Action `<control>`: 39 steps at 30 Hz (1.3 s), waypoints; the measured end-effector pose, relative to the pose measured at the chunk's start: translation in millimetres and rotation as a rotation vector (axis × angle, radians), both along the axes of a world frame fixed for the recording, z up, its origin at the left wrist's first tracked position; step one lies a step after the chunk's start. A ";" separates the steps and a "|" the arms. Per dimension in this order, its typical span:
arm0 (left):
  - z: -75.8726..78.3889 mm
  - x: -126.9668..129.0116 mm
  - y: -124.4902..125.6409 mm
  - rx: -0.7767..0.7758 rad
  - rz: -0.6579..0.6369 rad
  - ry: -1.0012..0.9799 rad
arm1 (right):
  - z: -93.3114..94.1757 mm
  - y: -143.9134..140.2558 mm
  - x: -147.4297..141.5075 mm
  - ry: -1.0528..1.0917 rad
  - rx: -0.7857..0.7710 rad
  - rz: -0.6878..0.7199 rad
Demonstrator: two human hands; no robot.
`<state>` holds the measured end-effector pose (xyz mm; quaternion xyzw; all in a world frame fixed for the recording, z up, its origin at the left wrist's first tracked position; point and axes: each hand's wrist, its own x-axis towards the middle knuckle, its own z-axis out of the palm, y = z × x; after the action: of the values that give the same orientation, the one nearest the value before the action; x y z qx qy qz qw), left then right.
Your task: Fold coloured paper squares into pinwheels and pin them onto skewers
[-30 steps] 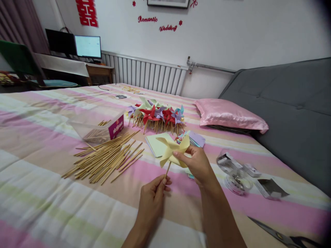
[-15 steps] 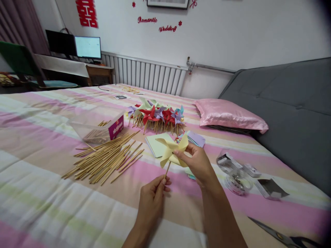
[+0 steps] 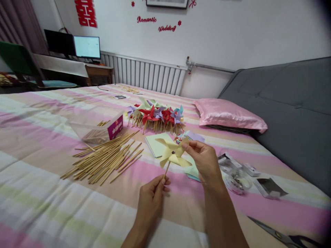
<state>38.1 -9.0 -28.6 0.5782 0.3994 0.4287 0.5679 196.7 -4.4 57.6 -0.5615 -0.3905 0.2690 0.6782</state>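
Note:
A pale yellow paper pinwheel (image 3: 172,154) on a thin wooden stick is held above the striped bedspread. My left hand (image 3: 152,199) pinches the bottom of the stick. My right hand (image 3: 204,160) touches the upper right blade of the pinwheel with its fingertips; a dark pin head shows at the wheel's centre. A loose heap of wooden sticks (image 3: 104,157) lies to the left. Behind it stands a clear plastic box (image 3: 97,128) with a few sticks inside. A pile of finished pinwheels (image 3: 156,115) in red, purple, green and blue lies farther back.
Coloured paper squares (image 3: 157,143) lie under the pinwheel. A clear round container (image 3: 238,182) and small boxes (image 3: 269,187) sit to the right, scissors (image 3: 281,237) at the lower right. A pink pillow (image 3: 229,115) and a grey headboard (image 3: 292,113) bound the right side.
My right hand has shifted from the pinwheel's centre to its upper right blade, uncovering the pin. The left hand and stick have stayed put.

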 end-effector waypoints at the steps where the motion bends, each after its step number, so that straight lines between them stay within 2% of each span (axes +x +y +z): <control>1: -0.6 -0.4 0.1 0.003 -0.002 0.003 | 0.4 -0.3 0.0 -0.005 0.002 0.008; 4: -2.8 -1.5 0.3 0.025 -0.002 0.030 | 2.7 -2.2 0.5 -0.113 0.021 0.002; 8: -5.7 -1.6 0.0 0.085 -0.007 0.066 | 10.4 -8.5 1.0 -0.568 0.057 -0.081; 11: -7.0 -1.5 -0.2 0.160 -0.001 0.111 | 16.9 -14.9 0.4 -0.862 0.031 -0.038; 16: -9.1 -3.0 0.4 0.294 0.045 0.224 | 21.4 -24.3 1.5 -1.043 -0.081 0.029; 19: -10.2 -4.0 0.7 0.343 0.059 0.257 | 21.6 -28.7 5.0 -1.049 -0.141 0.097; 25: -10.9 -3.6 0.8 0.361 0.045 0.264 | 22.2 -31.8 12.8 -0.919 -0.190 0.162; 39: -12.8 -2.1 1.5 0.371 0.013 0.341 | 22.2 -27.5 14.3 -0.808 -0.172 0.151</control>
<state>36.0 -7.4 -41.4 0.7340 0.4073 0.3946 0.3737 210.9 -31.9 79.8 -0.6462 -0.6414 0.1079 0.3993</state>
